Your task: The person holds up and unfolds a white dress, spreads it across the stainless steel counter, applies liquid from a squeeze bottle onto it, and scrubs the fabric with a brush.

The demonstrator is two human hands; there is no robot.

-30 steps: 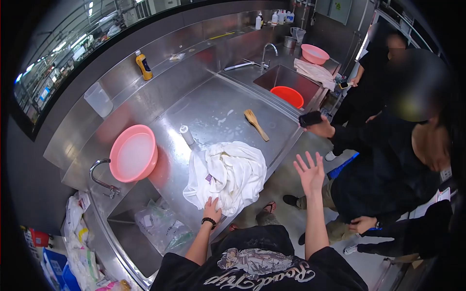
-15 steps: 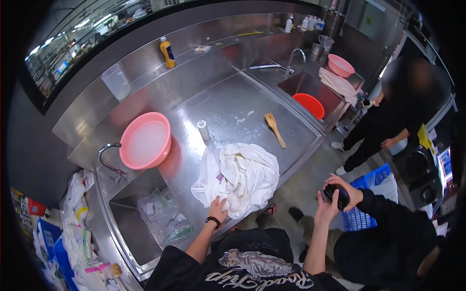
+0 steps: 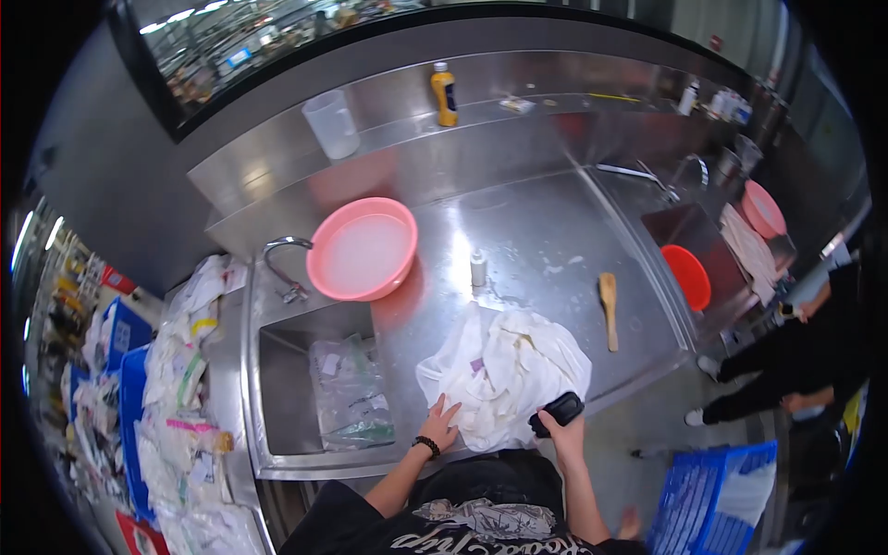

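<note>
While steel counter bears cloth, window runs behind.

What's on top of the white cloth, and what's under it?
The left hand touches the white cloth at its near-left edge, and a purple patch shows on top. The steel counter shows beyond it; whatever lies under the folds is covered.

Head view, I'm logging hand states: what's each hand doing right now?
Left hand: open, fingers spread on the white cloth.
Right hand: closed, holding a black handheld object; exact type unclear.
</note>
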